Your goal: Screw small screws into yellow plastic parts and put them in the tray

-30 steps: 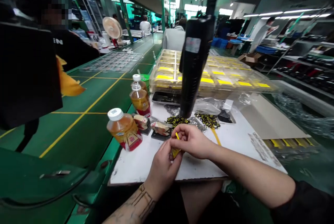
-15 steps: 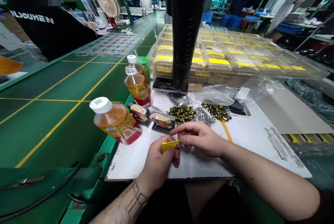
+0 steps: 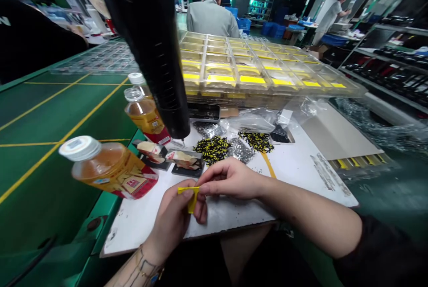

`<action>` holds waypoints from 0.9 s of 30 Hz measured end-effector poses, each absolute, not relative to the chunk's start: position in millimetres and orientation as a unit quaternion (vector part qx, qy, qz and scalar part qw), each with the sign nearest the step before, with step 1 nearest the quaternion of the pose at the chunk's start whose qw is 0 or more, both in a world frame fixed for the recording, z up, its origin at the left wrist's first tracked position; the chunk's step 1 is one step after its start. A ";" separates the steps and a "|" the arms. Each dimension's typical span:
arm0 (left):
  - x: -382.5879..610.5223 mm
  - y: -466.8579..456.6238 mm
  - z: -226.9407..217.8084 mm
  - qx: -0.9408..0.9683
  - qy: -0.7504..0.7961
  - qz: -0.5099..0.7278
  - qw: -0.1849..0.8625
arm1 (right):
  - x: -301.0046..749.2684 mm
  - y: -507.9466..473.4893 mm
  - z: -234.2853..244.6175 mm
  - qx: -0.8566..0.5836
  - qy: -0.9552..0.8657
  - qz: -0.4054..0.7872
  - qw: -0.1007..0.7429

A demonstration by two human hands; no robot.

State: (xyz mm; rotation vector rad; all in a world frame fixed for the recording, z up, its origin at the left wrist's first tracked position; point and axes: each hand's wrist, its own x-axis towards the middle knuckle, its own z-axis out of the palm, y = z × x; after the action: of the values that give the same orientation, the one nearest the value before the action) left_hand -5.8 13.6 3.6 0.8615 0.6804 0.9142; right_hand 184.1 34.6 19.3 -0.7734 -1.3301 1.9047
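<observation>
Pinching yellow strip (image 3: 191, 195), hands (image 3: 170, 220) (image 3: 230, 180) near white board's (image 3: 140, 220) edge.

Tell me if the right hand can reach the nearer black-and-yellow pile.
Likely yes: only white board lies between the right hand and the pile, though its fingers are on a yellow strip.

Amber tea bottles (image 3: 110, 166) beside white work board (image 3: 140, 220); stacked plastic trays (image 3: 240, 73) behind.
</observation>
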 end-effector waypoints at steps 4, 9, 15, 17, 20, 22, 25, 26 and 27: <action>-8.3 17.9 9.9 0.373 0.317 0.390 0.780 | 185.6 39.1 18.4 -0.242 -0.565 0.721 0.321; -11.1 19.4 12.7 0.374 0.337 0.369 0.781 | 186.5 41.4 20.8 -0.263 -0.615 0.667 0.328; -9.7 17.7 14.2 0.382 0.356 0.361 0.773 | 182.9 39.6 15.0 -0.263 -0.601 0.689 0.309; -8.2 16.2 15.8 0.386 0.360 0.367 0.766 | 181.1 39.7 12.6 -0.265 -0.582 0.703 0.312; -6.0 15.2 16.8 0.394 0.368 0.388 0.748 | 187.6 43.4 21.1 -0.305 -0.580 0.684 0.321; -5.1 15.5 14.7 0.402 0.391 0.394 0.728 | 202.3 48.8 36.3 -0.390 -0.602 0.612 0.332; -4.3 15.5 8.7 0.437 0.439 0.385 0.684 | 237.6 60.2 61.7 -0.608 -0.651 0.342 0.300; -3.9 15.1 6.8 0.454 0.450 0.383 0.667 | 250.5 63.9 67.7 -0.654 -0.640 0.284 0.287; -3.5 14.5 5.3 0.472 0.458 0.382 0.650 | 262.7 67.3 71.4 -0.686 -0.629 0.242 0.272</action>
State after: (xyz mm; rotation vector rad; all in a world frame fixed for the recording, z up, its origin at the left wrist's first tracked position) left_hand -3.5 14.5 5.3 1.0713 1.0402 0.8676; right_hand 262.7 67.3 71.4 -1.8466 -1.6942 0.6526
